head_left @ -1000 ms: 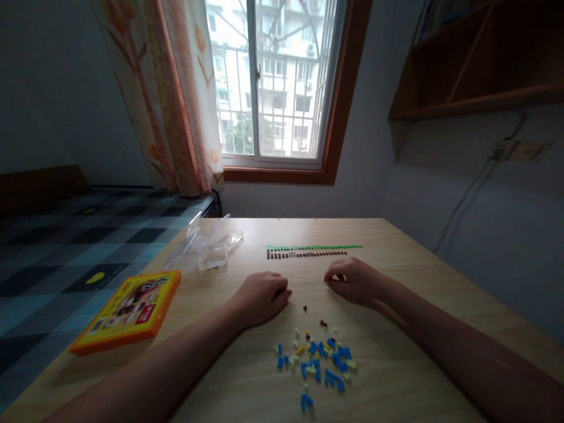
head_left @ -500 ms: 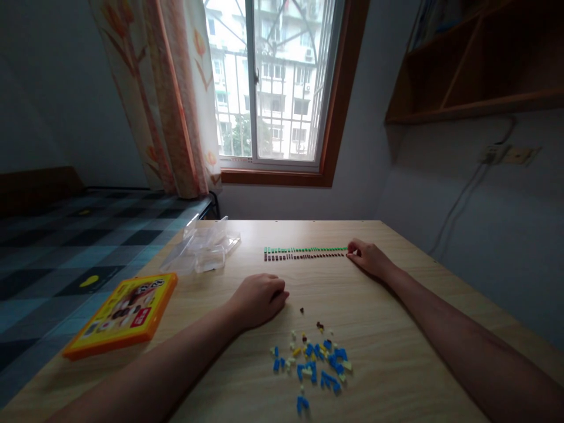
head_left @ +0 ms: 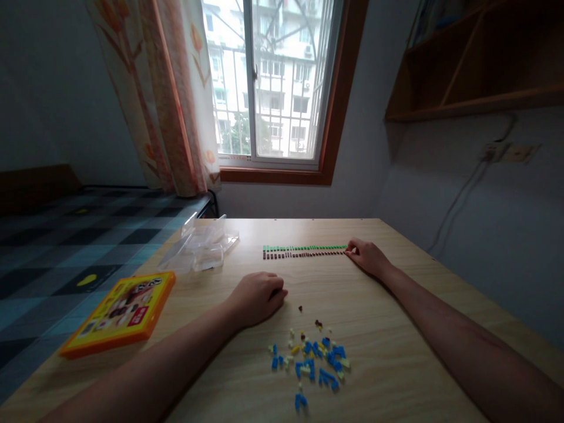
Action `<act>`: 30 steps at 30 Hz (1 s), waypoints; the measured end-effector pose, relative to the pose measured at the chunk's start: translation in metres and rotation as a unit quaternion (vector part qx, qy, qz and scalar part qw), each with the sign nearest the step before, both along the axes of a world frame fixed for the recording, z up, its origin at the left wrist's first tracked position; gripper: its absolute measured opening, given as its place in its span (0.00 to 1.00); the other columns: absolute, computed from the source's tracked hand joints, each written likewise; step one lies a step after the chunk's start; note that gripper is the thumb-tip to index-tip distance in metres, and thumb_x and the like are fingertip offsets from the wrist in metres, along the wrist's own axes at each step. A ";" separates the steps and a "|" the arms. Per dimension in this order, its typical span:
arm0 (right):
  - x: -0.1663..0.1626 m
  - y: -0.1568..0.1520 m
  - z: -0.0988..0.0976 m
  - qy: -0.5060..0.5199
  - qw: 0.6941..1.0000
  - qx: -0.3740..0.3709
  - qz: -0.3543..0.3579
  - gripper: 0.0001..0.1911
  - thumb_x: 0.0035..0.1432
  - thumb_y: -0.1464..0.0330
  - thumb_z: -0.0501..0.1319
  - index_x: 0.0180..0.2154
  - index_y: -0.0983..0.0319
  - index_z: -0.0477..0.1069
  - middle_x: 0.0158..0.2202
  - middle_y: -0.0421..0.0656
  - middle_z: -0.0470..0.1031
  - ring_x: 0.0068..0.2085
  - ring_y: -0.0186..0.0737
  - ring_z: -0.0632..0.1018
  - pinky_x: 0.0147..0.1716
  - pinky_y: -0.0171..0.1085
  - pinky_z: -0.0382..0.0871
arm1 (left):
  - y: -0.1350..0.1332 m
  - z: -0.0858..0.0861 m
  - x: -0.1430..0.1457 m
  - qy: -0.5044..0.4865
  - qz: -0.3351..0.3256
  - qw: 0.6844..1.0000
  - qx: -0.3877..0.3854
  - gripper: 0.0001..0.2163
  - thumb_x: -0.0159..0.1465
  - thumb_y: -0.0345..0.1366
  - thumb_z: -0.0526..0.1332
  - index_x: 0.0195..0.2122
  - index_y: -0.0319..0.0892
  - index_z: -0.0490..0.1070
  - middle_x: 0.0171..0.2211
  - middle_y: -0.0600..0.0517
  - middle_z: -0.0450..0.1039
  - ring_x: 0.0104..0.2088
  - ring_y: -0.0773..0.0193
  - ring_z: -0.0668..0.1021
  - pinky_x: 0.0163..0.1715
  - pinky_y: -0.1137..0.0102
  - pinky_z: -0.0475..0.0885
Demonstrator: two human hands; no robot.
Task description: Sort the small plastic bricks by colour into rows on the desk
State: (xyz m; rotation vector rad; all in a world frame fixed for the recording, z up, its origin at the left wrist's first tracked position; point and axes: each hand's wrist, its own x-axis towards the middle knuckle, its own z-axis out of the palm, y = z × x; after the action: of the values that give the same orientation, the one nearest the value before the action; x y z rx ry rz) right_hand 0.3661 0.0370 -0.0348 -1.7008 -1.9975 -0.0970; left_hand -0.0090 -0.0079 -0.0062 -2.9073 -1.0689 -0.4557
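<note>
My right hand [head_left: 365,257] is at the right end of two long rows of tiny toy bricks. Its thumb and fingertips pinch at a small brown brick where the brown row [head_left: 304,255] ends. The green row [head_left: 304,248] runs just behind, close to the index finger. My left hand [head_left: 259,297] rests on the table with curled fingers; whatever its palm may hold is hidden. Just right of it lies a lone brown brick [head_left: 300,308]. Nearer to me is a loose scatter of blue bricks [head_left: 308,369], mixed with yellow, pale and brown ones.
Clear plastic boxes [head_left: 198,249] stand at the table's back left. An orange and yellow flat box [head_left: 121,314] lies at the left edge, beside a bed with a checked cover [head_left: 101,252]. A shelf [head_left: 476,64] hangs on the right wall.
My right hand's fingertips have shifted very slightly left at the end of the brown row. The left hand stays put. The whole view has shifted slightly.
</note>
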 end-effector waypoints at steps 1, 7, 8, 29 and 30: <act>0.000 0.000 0.001 -0.006 1.000 0.006 -0.001 0.05 0.59 0.65 0.59 0.33 0.59 0.71 0.27 0.41 0.76 0.28 0.38 0.75 0.28 0.33 0.61 | 0.000 0.000 0.000 0.000 0.000 1.000 -0.001 0.14 0.66 0.39 0.54 0.24 0.42 0.68 0.26 0.52 0.71 0.28 0.64 0.73 0.28 0.69 0.61; -0.031 -0.015 0.019 0.014 0.996 0.051 0.078 0.05 0.58 0.67 0.61 0.36 0.60 0.74 0.31 0.42 0.77 0.27 0.36 0.73 0.30 0.34 0.64 | 0.001 0.000 -0.001 -0.005 -0.004 1.000 -0.004 0.14 0.66 0.40 0.54 0.24 0.42 0.67 0.26 0.52 0.72 0.28 0.64 0.73 0.28 0.70 0.60; -0.044 -0.022 0.023 0.032 0.991 0.036 0.124 0.06 0.58 0.67 0.61 0.37 0.60 0.75 0.32 0.42 0.77 0.27 0.35 0.73 0.31 0.34 0.65 | 0.001 0.000 -0.001 -0.004 -0.005 1.000 -0.004 0.14 0.66 0.40 0.54 0.24 0.42 0.67 0.27 0.52 0.72 0.28 0.64 0.73 0.28 0.70 0.60; -0.139 -0.087 0.034 -0.040 0.948 -0.071 0.309 0.09 0.60 0.70 0.60 0.36 0.57 0.80 0.34 0.40 0.80 0.33 0.34 0.77 0.35 0.31 0.65 | 0.000 -0.001 0.000 0.000 -0.003 1.000 0.003 0.13 0.66 0.40 0.55 0.24 0.42 0.68 0.26 0.52 0.71 0.28 0.64 0.72 0.28 0.69 0.59; -0.136 -0.085 0.035 -0.043 0.949 -0.068 0.305 0.09 0.60 0.70 0.60 0.36 0.57 0.80 0.35 0.40 0.80 0.34 0.35 0.77 0.36 0.32 0.66 | 0.000 -0.001 -0.001 0.000 -0.003 1.000 0.001 0.13 0.66 0.40 0.55 0.24 0.42 0.68 0.26 0.52 0.72 0.28 0.64 0.72 0.28 0.70 0.59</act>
State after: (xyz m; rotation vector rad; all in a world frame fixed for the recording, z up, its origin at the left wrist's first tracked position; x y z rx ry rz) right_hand 0.2302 -0.0483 -0.0003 -1.0910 -2.5519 0.1889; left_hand -0.0096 -0.0075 -0.0070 -2.9097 -1.0590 -0.4566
